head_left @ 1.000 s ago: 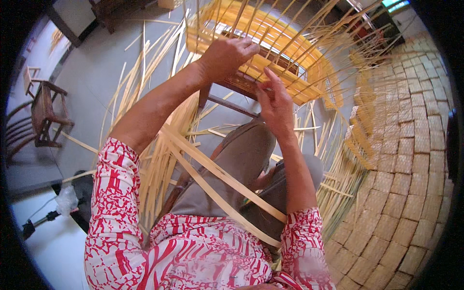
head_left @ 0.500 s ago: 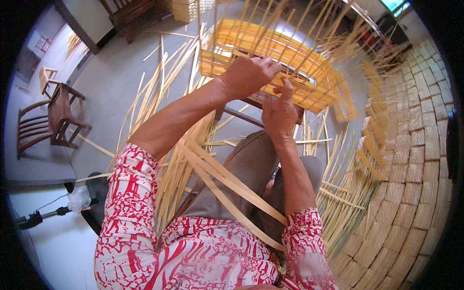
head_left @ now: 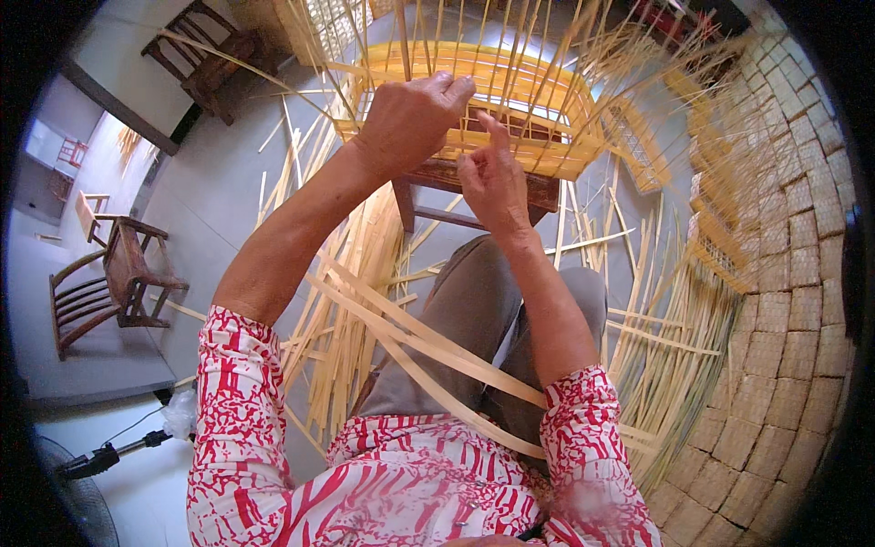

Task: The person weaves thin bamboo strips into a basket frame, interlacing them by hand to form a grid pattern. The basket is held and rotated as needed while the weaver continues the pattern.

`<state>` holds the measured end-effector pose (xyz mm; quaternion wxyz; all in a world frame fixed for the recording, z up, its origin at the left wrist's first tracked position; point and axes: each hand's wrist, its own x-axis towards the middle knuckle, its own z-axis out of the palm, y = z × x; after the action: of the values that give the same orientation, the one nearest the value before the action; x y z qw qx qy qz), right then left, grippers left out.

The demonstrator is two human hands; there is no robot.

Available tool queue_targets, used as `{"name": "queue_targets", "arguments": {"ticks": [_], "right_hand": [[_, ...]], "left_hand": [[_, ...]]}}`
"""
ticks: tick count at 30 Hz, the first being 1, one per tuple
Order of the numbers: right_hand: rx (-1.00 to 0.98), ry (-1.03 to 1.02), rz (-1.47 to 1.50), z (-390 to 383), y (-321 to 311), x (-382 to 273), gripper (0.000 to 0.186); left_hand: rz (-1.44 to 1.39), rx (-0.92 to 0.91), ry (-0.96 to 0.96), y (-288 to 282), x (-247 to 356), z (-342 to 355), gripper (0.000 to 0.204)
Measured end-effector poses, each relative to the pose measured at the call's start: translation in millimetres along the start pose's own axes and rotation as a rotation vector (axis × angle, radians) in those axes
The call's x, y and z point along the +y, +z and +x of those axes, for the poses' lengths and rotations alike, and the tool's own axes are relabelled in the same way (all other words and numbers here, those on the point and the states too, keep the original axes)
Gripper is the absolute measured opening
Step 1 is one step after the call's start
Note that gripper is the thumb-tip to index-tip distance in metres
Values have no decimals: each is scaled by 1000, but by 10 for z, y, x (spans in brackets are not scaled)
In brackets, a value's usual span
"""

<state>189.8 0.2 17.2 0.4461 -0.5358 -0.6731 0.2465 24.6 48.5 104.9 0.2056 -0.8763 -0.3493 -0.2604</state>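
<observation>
A half-woven basket (head_left: 572, 100) of yellow bamboo strips lies before me on a dark wooden stool (head_left: 536, 192). Tall bare stakes (head_left: 510, 46) rise from its weave. My left hand (head_left: 410, 118) is closed at the near side of the basket, its fingers curled around the weave among the stakes. What lies inside that grip is mostly hidden. Just to the right and lower, my right hand (head_left: 497, 187) touches the near wall, index finger stretched upward and thumb apart from it. Several long pale strips (head_left: 437, 342) run across my lap.
Loose strips (head_left: 342, 319) cover the floor at left, with more bundles (head_left: 670, 365) at right. Stacked woven pieces (head_left: 784, 337) line the right side. Woven yellow panels (head_left: 715, 219) stand beside them. A wooden chair (head_left: 123, 264) and a fan (head_left: 77, 497) are at left.
The basket and both hands sit further left in the view, which has shifted. My left hand has risen slightly away from the right one, and the right index finger is more stretched.
</observation>
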Motion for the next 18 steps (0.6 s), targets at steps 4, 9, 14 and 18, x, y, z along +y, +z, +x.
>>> {"name": "queue_targets", "arguments": {"ticks": [4,9,14,18], "right_hand": [[-154,27,451,72,61,-66,52],[-190,38,623,177,81,80,29],[-84,-139,489,189,112,102,17],[-15,-56,568,153,35,45,18]], "left_hand": [[-21,-36,-23,-1,-17,16,23],[-123,31,-103,59,-58,11,14],[-138,36,-113,115,-185,94,12],[-147,-34,-102,74,-132,49,12]]}}
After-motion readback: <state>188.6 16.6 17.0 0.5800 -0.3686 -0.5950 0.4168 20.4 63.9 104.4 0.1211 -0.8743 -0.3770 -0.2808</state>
